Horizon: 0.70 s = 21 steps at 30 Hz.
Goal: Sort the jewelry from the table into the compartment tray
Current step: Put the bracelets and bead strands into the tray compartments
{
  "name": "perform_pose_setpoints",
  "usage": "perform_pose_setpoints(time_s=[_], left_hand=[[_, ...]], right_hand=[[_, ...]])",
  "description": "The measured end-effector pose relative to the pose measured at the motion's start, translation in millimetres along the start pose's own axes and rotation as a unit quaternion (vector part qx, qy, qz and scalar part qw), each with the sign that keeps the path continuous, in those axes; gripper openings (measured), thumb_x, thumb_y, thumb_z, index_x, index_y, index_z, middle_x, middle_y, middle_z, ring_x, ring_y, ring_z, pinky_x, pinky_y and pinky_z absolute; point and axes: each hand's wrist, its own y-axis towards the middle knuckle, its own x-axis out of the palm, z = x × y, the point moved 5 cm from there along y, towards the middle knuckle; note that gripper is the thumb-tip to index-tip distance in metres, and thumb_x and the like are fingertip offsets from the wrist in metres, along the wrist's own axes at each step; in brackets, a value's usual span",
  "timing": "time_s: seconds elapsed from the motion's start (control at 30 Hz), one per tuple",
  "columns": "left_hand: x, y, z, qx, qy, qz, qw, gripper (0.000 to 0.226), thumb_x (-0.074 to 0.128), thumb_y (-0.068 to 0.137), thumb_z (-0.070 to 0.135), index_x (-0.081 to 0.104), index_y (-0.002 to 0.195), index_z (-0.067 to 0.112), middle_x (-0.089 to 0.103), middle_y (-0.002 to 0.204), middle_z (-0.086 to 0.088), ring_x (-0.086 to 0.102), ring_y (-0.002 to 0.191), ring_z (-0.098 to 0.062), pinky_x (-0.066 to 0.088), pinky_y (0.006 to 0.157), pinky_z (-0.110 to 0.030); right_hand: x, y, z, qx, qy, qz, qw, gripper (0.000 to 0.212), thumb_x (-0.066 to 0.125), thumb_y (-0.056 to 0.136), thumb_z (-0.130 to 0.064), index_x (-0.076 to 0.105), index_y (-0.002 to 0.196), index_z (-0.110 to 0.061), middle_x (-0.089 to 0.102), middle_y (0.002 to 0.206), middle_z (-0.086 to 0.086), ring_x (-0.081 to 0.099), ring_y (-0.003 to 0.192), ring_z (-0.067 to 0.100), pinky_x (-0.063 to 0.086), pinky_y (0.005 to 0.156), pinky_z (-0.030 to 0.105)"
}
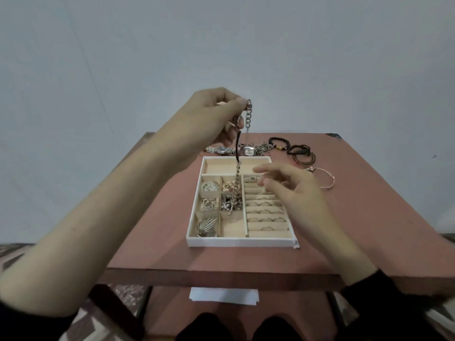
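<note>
While one chain (pixel 237 175) dangles over the compartment tray (pixel 242 242), pinched at its clasp by the left hand's (pixel 209 119) curled thumb and fingers, the right hand (pixel 290 193) hovers beside it, fingers loosely spread, holding nothing. Two watches (pixel 222 150) lie under the left hand, one thin bangle (pixel 326 179) beyond the right.

Grey wall (pixel 221 45), reddish table (pixel 344 230).

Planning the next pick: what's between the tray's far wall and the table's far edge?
Head view shows a silver watch, a square-faced watch and tangled chains lying there, with a black bead bracelet off the right corner.
</note>
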Motion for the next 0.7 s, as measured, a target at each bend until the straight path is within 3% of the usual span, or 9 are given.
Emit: perform_pose_setpoints(time_s=[0.1, 0.17, 0.23, 0.43, 0.53, 0.6, 0.7], left_hand=[[-5, -20, -10, -0.009, 0.004, -0.012, 1.0, 0.014, 0.049, 0.095, 0.016, 0.054, 0.083, 0.012, 0.054, 0.064, -0.001, 0.047, 0.046, -0.008, 0.042, 0.046, -0.019], [-6, -31, -20, -0.017, 0.01, -0.02, 1.0, 0.014, 0.049, 0.095, 0.016, 0.054, 0.083, 0.011, 0.055, 0.064, -0.001, 0.048, 0.048, -0.009, 0.043, 0.047, -0.019], [-5, -40, -32, -0.032, 0.015, -0.028, 0.999, 0.015, 0.049, 0.095, 0.017, 0.054, 0.082, 0.01, 0.056, 0.061, 0.001, 0.05, 0.049, -0.01, 0.046, 0.049, -0.021], [7, -56, -64, -0.081, 0.042, -0.075, 0.993, 0.012, 0.048, 0.095, 0.015, 0.055, 0.086, 0.01, 0.061, 0.076, -0.01, 0.059, 0.055, -0.013, 0.053, 0.053, -0.021], [11, -61, -73, -0.092, 0.07, -0.082, 0.99, 0.012, 0.05, 0.094, 0.015, 0.056, 0.084, 0.011, 0.063, 0.083, -0.015, 0.065, 0.06, -0.015, 0.042, 0.043, -0.009], [9, -62, -74, -0.084, 0.094, -0.078, 0.989, 0.012, 0.053, 0.093, 0.015, 0.058, 0.083, 0.01, 0.064, 0.076, -0.011, 0.067, 0.062, -0.017, 0.039, 0.044, -0.006], [6, -62, -74, -0.071, 0.134, -0.084, 0.985, 0.013, 0.056, 0.091, 0.018, 0.061, 0.084, 0.009, 0.067, 0.07, -0.007, 0.071, 0.068, -0.022, 0.044, 0.05, -0.01]], right_hand=[[11, -11, -6, -0.02, -0.015, -0.008, 1.0, 0.029, 0.059, 0.087, -0.006, 0.072, 0.091, -0.032, 0.068, 0.081, 0.003, 0.048, 0.059, 0.029, 0.041, 0.052, 0.034], [13, -15, -8, -0.034, -0.036, 0.003, 0.999, 0.03, 0.059, 0.086, -0.004, 0.072, 0.09, -0.031, 0.068, 0.079, 0.002, 0.053, 0.064, 0.035, 0.042, 0.053, 0.035], [10, -16, -11, -0.043, -0.049, 0.024, 0.998, 0.03, 0.058, 0.086, -0.003, 0.072, 0.09, -0.029, 0.068, 0.078, -0.002, 0.055, 0.065, 0.029, 0.043, 0.054, 0.033], [-9, -17, 1, -0.035, -0.075, 0.138, 0.987, 0.029, 0.057, 0.086, -0.002, 0.07, 0.092, -0.026, 0.069, 0.082, -0.005, 0.061, 0.075, 0.024, 0.051, 0.07, 0.034], [-18, -19, 11, 0.01, -0.073, 0.186, 0.98, 0.026, 0.057, 0.086, -0.008, 0.071, 0.091, -0.029, 0.07, 0.081, -0.016, 0.064, 0.077, 0.018, 0.054, 0.076, 0.04], [-23, -20, 15, 0.032, -0.063, 0.212, 0.975, 0.025, 0.057, 0.085, -0.011, 0.07, 0.088, -0.032, 0.069, 0.079, -0.022, 0.063, 0.076, 0.009, 0.053, 0.078, 0.039], [-28, -19, 21, 0.056, -0.032, 0.233, 0.97, 0.024, 0.058, 0.084, -0.014, 0.071, 0.085, -0.034, 0.071, 0.08, -0.016, 0.063, 0.078, 0.013, 0.052, 0.082, 0.045]])
